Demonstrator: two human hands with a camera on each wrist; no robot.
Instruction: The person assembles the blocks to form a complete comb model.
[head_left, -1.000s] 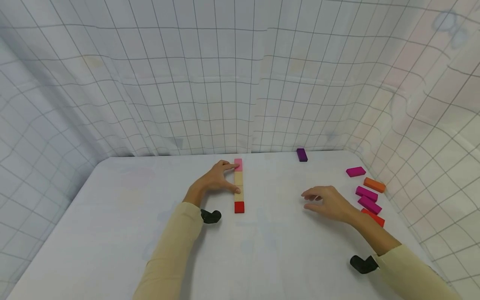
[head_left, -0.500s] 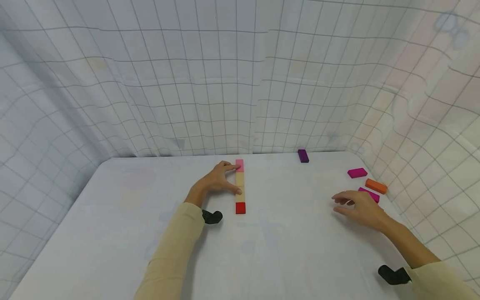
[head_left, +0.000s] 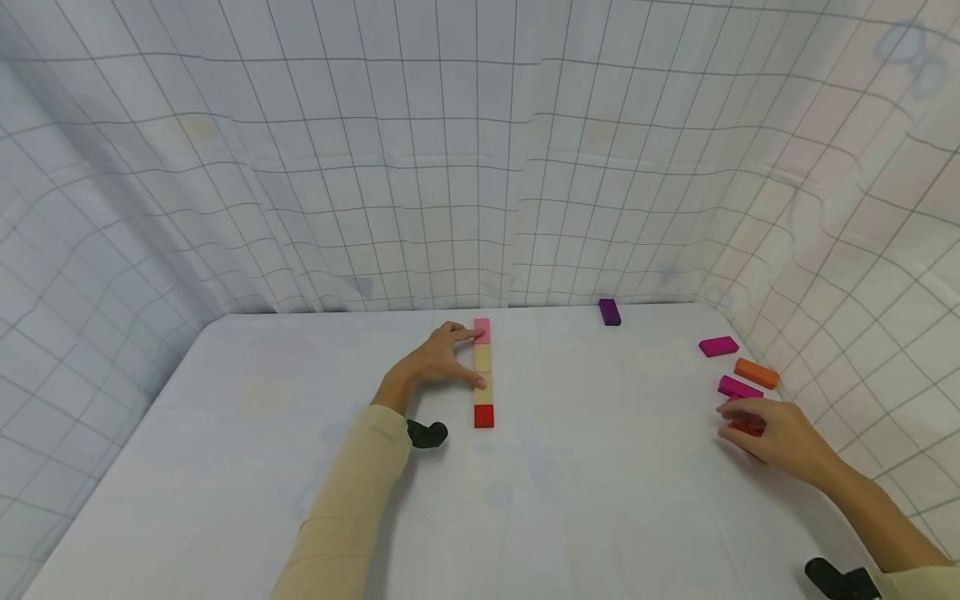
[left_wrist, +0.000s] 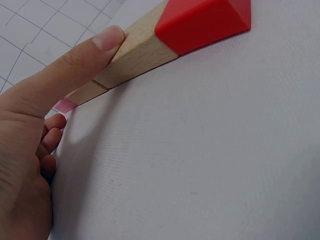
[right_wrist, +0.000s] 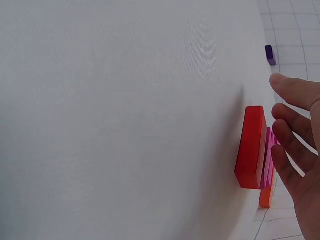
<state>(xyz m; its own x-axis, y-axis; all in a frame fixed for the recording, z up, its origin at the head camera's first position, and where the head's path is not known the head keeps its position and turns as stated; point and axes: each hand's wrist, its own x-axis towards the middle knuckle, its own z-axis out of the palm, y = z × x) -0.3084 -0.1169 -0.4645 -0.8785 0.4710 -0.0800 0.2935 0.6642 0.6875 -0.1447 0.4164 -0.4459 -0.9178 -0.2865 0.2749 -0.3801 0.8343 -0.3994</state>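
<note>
A straight row of small blocks, with plain wood in the middle, a pink end at the far side and a red end nearest me, lies on the white cloth. My left hand rests on it from the left, its thumb straight on the plain wood and its index finger at the pink end. On the right, my right hand hovers over a red block, thumb and fingers apart and nothing gripped. That hand partly covers the red block in the head view.
Beside the red block lie magenta blocks, with an orange block and another magenta block behind. A dark purple block lies at the back edge. Gridded white curtains hang around the table's back and sides.
My right hand has moved right and toward me, from open table over to the red block. My left hand has stayed on the row.
</note>
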